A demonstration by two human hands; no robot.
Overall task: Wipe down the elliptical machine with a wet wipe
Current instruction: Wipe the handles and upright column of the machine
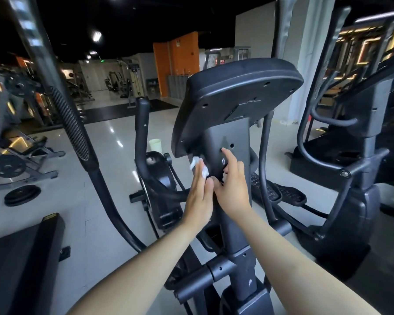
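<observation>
Left grip (199, 198) is flat: fingers straight and together, pressing the wet wipe (204, 173) onto the elliptical machine (239, 258). It's not pinching it. The wipe sits under our left fingertips on the left edge of the console post (228, 137), just below the lower edge of the console back (237, 92). White shows on both sides of the fingers.

Right grip (231, 189) is just beside the left, nearly touching it. Its index is out with the tip on the post's rear face, and the other fingers are curled. There's a white fleck by those curled fingers. We can't tell if it's wipe or glare, so we can't tell whether that grip holds anything.

Key relation: the post's long axis runs from the lower frame up to the console, and the wipe is at its upper left. The left grip owns the wipe and is nearer. We judge the next stroke should run along that axis, downward, with the palm kept flat so the wipe doesn't slip off the post's edge. The rear face under the right grip still looks due.
</observation>
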